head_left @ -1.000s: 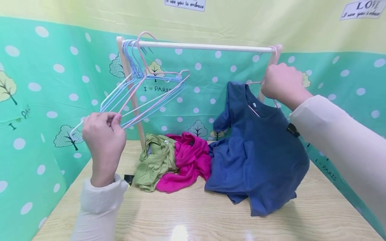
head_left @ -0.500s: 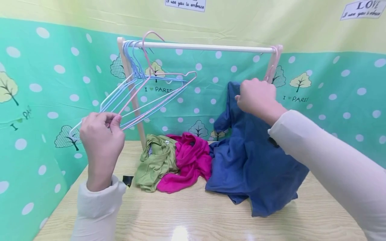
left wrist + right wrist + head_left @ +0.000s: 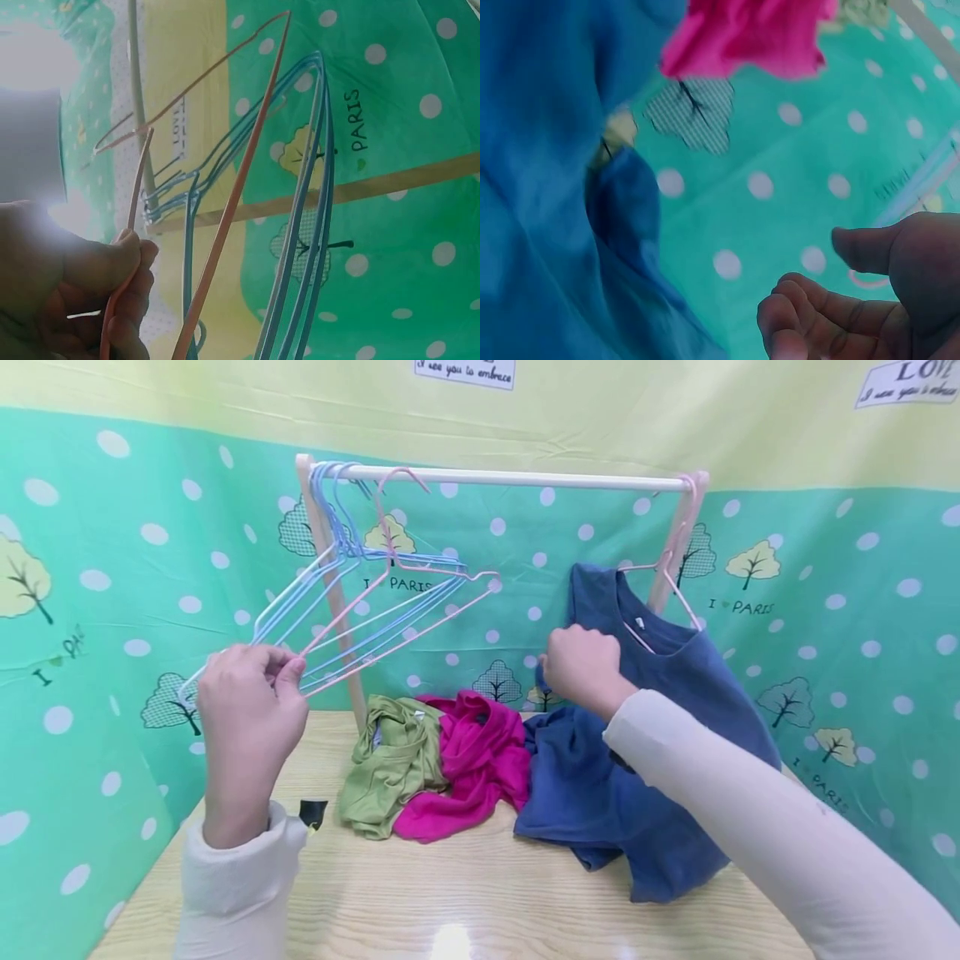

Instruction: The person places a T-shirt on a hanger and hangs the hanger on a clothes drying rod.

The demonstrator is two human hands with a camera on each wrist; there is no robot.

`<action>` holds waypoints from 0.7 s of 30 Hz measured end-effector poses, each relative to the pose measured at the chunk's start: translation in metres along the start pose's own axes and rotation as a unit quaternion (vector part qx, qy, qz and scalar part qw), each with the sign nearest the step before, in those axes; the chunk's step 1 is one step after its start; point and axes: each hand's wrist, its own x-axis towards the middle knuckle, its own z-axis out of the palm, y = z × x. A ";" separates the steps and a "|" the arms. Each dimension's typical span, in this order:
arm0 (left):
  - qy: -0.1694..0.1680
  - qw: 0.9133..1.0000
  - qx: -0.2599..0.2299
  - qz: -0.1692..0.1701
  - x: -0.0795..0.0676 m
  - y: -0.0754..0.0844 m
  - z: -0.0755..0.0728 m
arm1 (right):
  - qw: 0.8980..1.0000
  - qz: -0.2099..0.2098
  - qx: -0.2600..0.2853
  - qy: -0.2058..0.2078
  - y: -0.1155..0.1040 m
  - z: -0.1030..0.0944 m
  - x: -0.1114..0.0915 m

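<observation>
In my left hand (image 3: pixel 251 735) a pink wire hanger (image 3: pixel 347 615) is pinched at its corner between thumb and fingers. The left wrist view shows the same pinch on the pink hanger (image 3: pixel 234 201). Its hook is up near the rod (image 3: pixel 495 477), overlapping it in the head view. My right hand (image 3: pixel 585 667) is held in front of the navy T-shirt (image 3: pixel 671 672), gripping nothing. In the right wrist view its thumb stands apart from loosely bent fingers. The T-shirt hangs on another pink hanger (image 3: pixel 684 600) at the rod's right end, its lower part on the table.
Several blue and white hangers (image 3: pixel 341 522) hang at the rod's left end. A green shirt (image 3: pixel 390 768) and a magenta garment (image 3: pixel 480 760) lie bunched on the wooden table (image 3: pixel 405 902). A dotted curtain (image 3: pixel 90 652) encloses the back and sides.
My right hand has come away from the T-shirt's hanger, moving left and down. The pink hanger in my left hand has swung, its hook shifting right and lower. The T-shirt stays hanging.
</observation>
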 end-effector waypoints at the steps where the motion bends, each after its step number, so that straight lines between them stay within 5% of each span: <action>1: -0.004 1.000 0.002 0.001 0.000 0.000 -0.001 | 1.000 -0.002 0.000 -0.006 -0.003 0.007 0.000; 14: -0.068 0.997 0.030 0.021 0.001 -0.005 -0.016 | 0.994 0.011 0.066 -0.084 -0.037 0.067 -0.001; 21: -0.101 0.993 0.042 0.032 0.000 -0.009 -0.023 | 0.988 0.020 0.131 -0.078 -0.048 0.091 0.001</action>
